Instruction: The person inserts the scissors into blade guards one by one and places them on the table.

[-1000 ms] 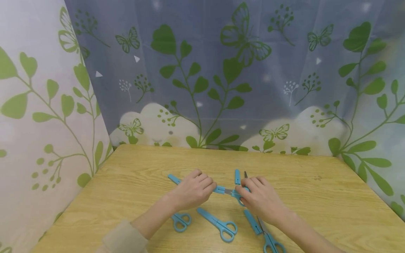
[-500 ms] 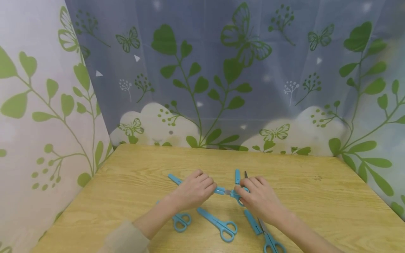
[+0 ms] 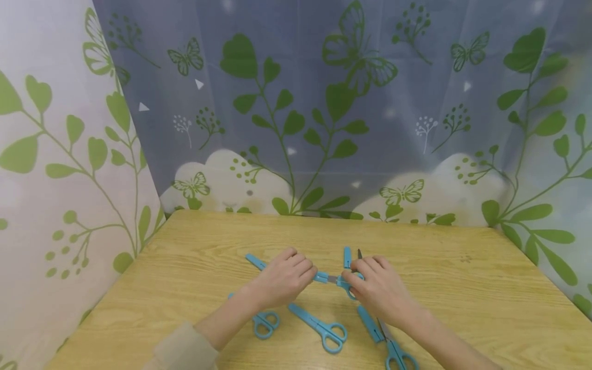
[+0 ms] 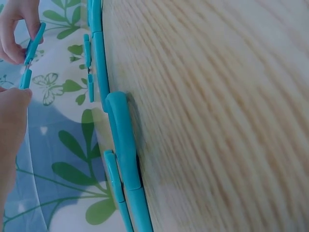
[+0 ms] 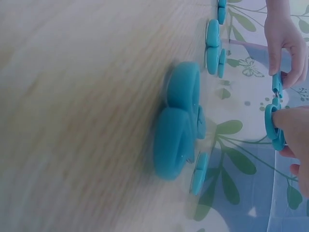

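Note:
In the head view my left hand pinches a light blue blade cover. My right hand grips the blue handle of a pair of scissors. A short length of metal blade shows between cover and handle; the rest lies inside the cover. Both wrist views show the two hands facing each other, the cover and scissors handle in line between them. Beyond the right hand lie another blue cover and a dark blade tip, its remainder hidden by that hand.
Covered scissors lie on the wooden table, in front of the hands. Other scissors are partly behind the left forearm. Bare scissors sit beside a loose cover at front right. A blue tip protrudes behind the left hand.

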The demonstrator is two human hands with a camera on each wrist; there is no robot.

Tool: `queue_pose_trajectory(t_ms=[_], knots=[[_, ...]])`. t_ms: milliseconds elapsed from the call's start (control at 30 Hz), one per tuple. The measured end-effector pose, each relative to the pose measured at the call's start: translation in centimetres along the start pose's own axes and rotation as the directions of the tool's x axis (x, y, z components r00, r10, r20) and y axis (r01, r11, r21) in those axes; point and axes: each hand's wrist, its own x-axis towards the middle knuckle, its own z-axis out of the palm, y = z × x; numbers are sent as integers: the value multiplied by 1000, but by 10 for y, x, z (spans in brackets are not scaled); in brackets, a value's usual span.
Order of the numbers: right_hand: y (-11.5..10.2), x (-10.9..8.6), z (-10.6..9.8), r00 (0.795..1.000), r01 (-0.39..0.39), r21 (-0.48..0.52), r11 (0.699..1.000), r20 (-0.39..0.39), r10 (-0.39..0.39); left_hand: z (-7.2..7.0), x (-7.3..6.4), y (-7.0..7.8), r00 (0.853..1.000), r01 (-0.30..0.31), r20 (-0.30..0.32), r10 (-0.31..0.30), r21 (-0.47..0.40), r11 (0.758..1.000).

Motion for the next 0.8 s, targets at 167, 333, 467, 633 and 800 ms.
queue_pose_trajectory(t_ms=[167, 333, 467, 633, 800], knots=[[0, 0, -1, 1000, 4, -6, 1000, -1, -4, 1, 1, 0, 1000, -12, -11, 12, 9, 1000], [1, 0, -1, 1000, 9, -9, 1000, 2, -9, 0, 1, 1, 1000, -26, 14, 26, 26, 999], [1, -1, -2, 1000, 0, -11, 1000, 21, 0, -2, 2, 2, 998, -29, 54, 27, 29, 999], [1, -1, -2, 999, 1, -18, 1000, 36, -1, -2, 2, 3, 998, -25, 62, 23, 21, 999], [1, -2, -1, 1000, 13, -25, 1000, 25, -13, 1, 2, 4, 999, -32, 45, 31, 25, 999]])
